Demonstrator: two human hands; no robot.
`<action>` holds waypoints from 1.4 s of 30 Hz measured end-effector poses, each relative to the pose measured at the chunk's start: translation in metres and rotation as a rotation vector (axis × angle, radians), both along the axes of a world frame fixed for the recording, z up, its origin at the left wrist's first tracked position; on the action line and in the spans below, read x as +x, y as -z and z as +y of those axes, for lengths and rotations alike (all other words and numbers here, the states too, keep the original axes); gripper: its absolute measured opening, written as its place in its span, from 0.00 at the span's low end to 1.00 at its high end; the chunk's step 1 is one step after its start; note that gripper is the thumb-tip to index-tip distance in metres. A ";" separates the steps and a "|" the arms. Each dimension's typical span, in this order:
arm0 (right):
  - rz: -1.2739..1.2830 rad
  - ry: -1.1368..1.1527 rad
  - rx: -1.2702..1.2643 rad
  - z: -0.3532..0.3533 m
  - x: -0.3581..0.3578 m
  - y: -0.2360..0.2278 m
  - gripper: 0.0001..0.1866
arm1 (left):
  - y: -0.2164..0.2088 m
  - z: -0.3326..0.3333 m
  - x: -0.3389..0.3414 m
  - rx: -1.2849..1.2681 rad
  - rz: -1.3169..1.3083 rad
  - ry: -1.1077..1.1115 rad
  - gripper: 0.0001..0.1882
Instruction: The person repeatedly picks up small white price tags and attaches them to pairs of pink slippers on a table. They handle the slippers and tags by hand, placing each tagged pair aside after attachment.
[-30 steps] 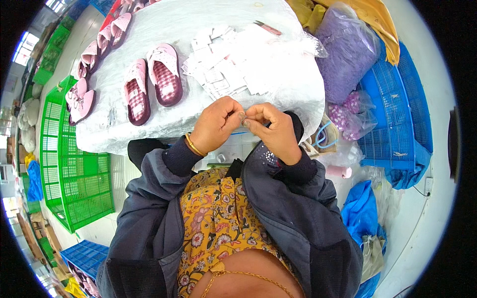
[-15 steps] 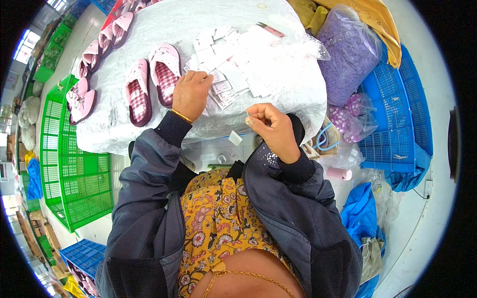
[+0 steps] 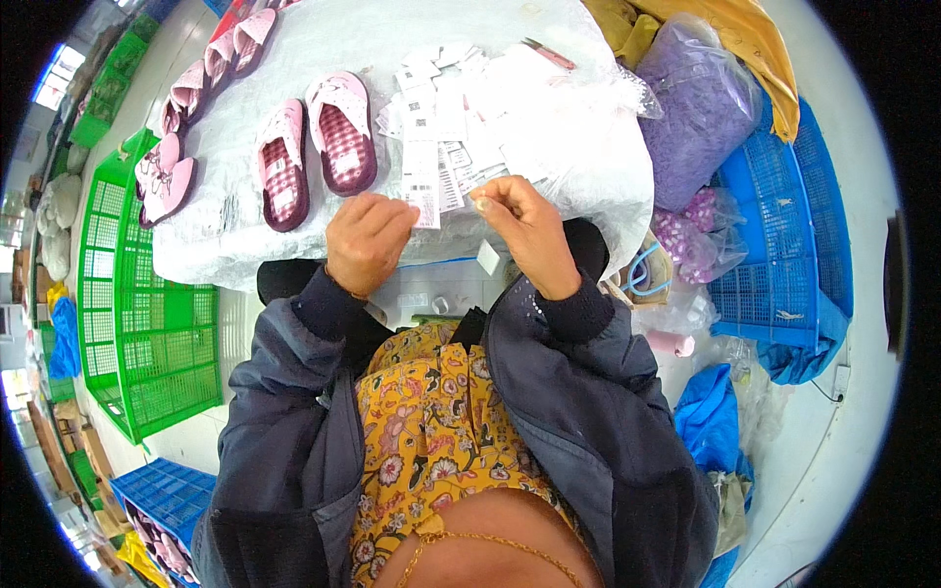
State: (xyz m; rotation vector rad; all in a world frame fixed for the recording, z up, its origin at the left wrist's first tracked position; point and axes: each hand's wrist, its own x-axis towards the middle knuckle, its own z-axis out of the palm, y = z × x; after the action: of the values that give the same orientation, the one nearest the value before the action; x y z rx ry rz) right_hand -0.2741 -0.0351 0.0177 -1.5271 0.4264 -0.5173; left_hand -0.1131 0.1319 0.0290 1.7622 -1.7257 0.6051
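At the near edge of the white-covered table point(image 3: 225, 250), my left hand point(image 3: 371, 240) pinches the lower end of a long white printed paper tag point(image 3: 421, 186). My right hand point(image 3: 524, 230) has thumb and forefinger closed on something small that I cannot make out. Just below it hangs a small white square tag point(image 3: 488, 258), whose tie to the fingers is too fine to see. Loose white tags point(image 3: 456, 103) lie heaped beyond both hands. Left of the heap, a pair of pink slippers, the left slipper point(image 3: 282, 167) and the right slipper point(image 3: 343, 132), shows checked insoles.
Thread snips point(image 3: 549, 54) lie behind the tags. More pink slippers point(image 3: 167, 178) line the table's left side. A green crate point(image 3: 147, 323) stands at left, a blue crate point(image 3: 774, 235) at right. A bag of purple material point(image 3: 691, 108) leans on the table's right edge.
My left hand has come off the heap, drawing a long tag toward me. My right hand has shifted slightly up, with the small square tag still below it. The view has shifted a little.
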 end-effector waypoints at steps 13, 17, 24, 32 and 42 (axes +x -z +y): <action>-0.051 -0.058 -0.011 0.039 0.032 0.021 0.05 | 0.020 0.044 -0.024 -0.078 1.572 0.186 0.23; -0.041 -0.082 -0.115 0.053 0.025 0.004 0.05 | 0.019 0.032 -0.027 0.061 1.746 0.042 0.12; -0.203 0.136 -0.964 0.041 0.018 -0.015 0.08 | 0.002 0.032 -0.034 0.101 1.661 -0.007 0.07; -0.343 0.029 -0.926 0.044 0.016 -0.014 0.07 | 0.012 0.041 -0.035 0.105 1.289 0.083 0.07; -0.167 0.004 -0.546 0.054 0.004 -0.018 0.05 | -0.009 0.030 -0.038 0.110 1.255 -0.044 0.06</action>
State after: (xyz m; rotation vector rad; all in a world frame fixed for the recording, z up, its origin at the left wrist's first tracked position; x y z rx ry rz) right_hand -0.2702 0.0187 0.0357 -1.9843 0.1605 -0.8033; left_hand -0.1509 0.1619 0.0379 1.6295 -0.8134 -0.5430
